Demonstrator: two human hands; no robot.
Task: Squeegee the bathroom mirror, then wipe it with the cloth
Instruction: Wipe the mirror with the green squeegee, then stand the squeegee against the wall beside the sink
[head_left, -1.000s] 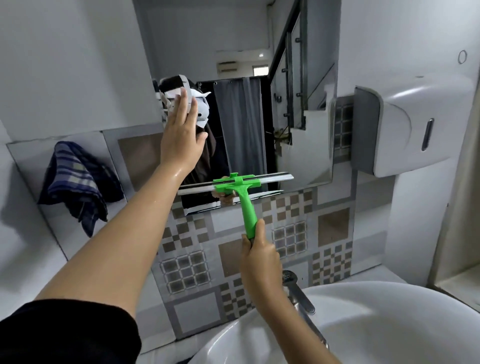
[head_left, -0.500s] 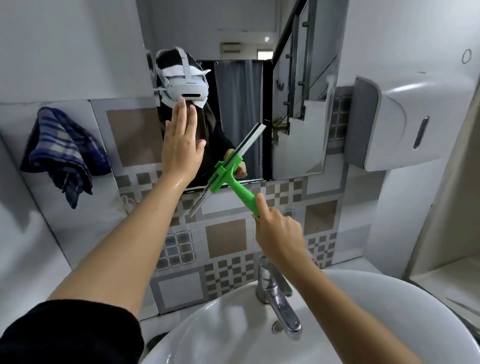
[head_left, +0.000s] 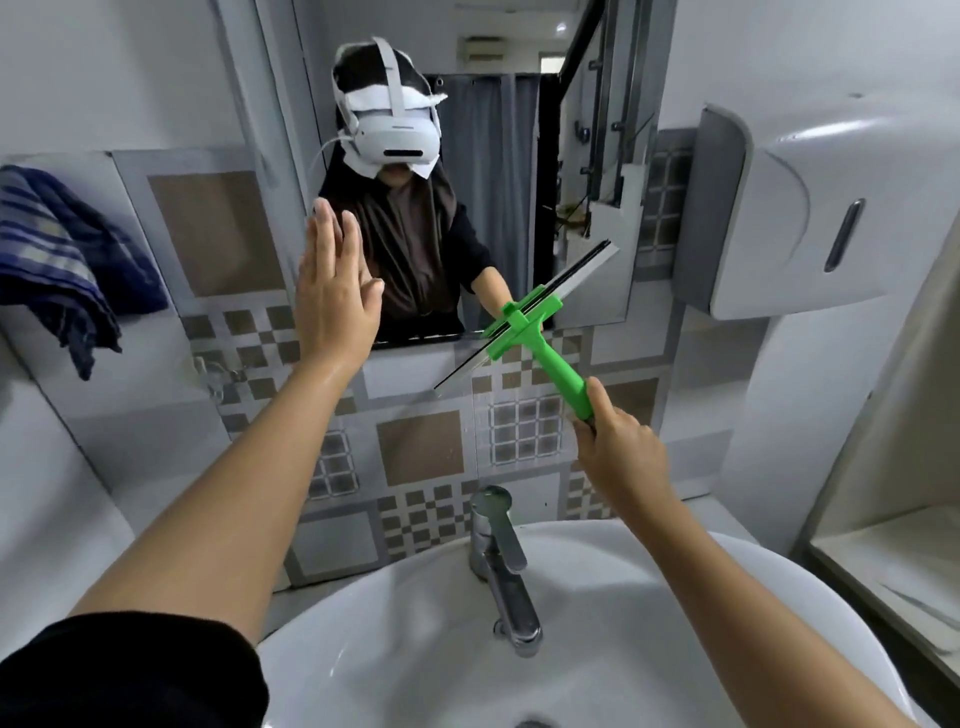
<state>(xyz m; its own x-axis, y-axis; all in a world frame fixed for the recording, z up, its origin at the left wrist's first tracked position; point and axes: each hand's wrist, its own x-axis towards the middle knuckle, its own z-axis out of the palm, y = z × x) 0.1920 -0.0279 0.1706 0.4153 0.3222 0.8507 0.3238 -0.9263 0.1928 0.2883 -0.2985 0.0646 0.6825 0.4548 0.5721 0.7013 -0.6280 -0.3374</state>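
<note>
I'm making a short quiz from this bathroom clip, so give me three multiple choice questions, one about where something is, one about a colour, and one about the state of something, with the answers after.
1. Where is the blue checked cloth?
A. Hanging on the wall left of the mirror
B. Lying in the sink
C. In the left hand

2. What colour is the squeegee handle?
A. Red
B. Green
C. White

3. What is the left hand doing?
A. Gripping the tap
B. Holding the cloth
C. Open and flat, raised at the mirror's lower left corner

Answers:
1 A: the cloth drapes against the wall at far left, away from both hands.
2 B: the handle in the right hand is bright green.
3 C: the fingers are straight and hold nothing.
</note>
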